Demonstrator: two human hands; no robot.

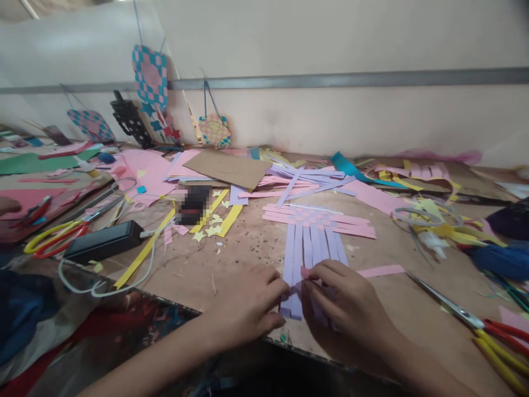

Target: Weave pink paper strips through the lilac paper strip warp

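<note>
Purple paper strips [296, 248] fan down toward me from a small woven patch [312, 216], where they cross pink paper strips [355, 225]. My right hand [345, 298] lies over their lower right part, thumb and fingers pinched on a loose pink paper strip [382, 271]. One end of that strip pokes out at the fingertips, and the other sticks out right of the hand. At the left edge of the purple strips is my left hand [252, 300], fingers bent, thumb apart from them. Its fingertips touch the outer purple strip; nothing shows in its grasp.
Scissors [467, 317] lie at the right, more scissors [82, 226] at the left beside a black box [105, 241] with a white cable [149, 267]. Brown cardboard [227, 168] and paper scraps fill the back. Another person's hand [9, 205] shows at the far left.
</note>
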